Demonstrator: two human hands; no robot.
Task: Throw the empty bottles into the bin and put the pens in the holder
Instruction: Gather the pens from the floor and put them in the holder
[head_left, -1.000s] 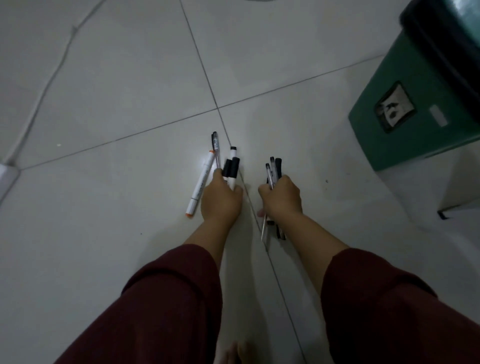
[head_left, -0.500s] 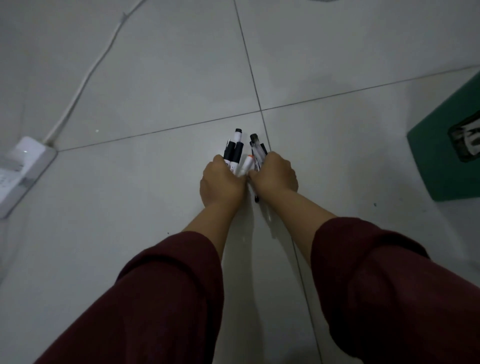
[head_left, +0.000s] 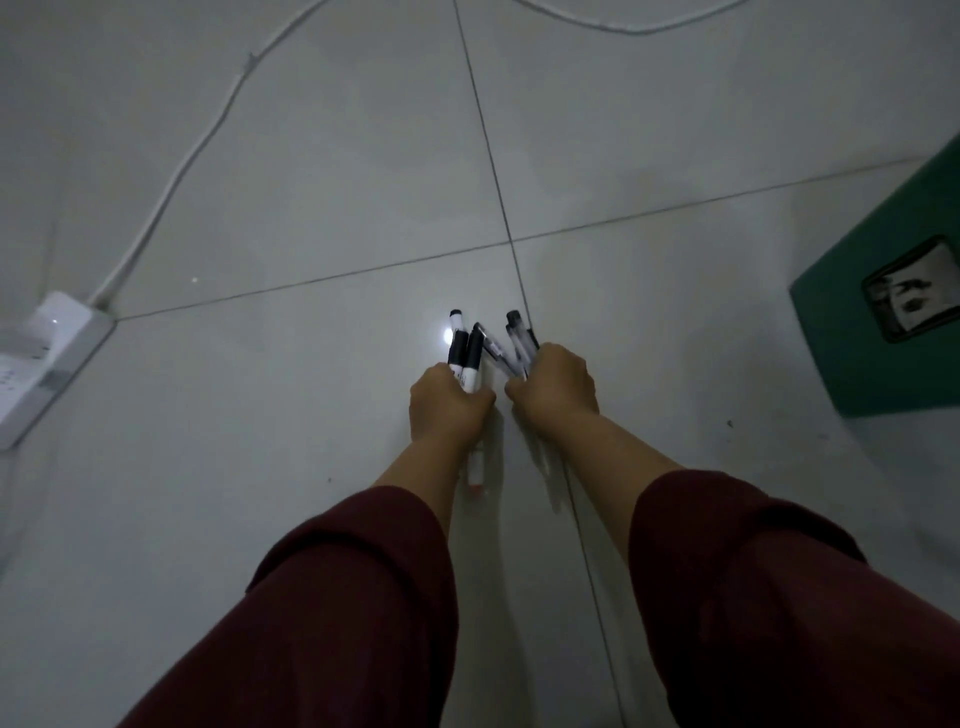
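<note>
My left hand (head_left: 447, 405) is closed around a bundle of markers (head_left: 465, 353) with black caps and white bodies; an orange-tipped white end (head_left: 476, 475) sticks out below the fist. My right hand (head_left: 556, 389) grips several thin black-capped pens (head_left: 514, 340), their caps fanning up and to the left. Both fists sit side by side just above the pale tiled floor, close to a grout line. No bottles and no pen holder are in view.
A green bin (head_left: 883, 322) with a label stands at the right edge. A white power strip (head_left: 41, 364) lies at the left edge, its white cable (head_left: 208, 135) curving up across the floor (head_left: 260, 493). Dark red sleeves fill the foreground.
My hands, a little apart one second ago, have come together, each holding its pens. The white marker that lay beside my left hand is now in it. The view shifted, showing the power strip.
</note>
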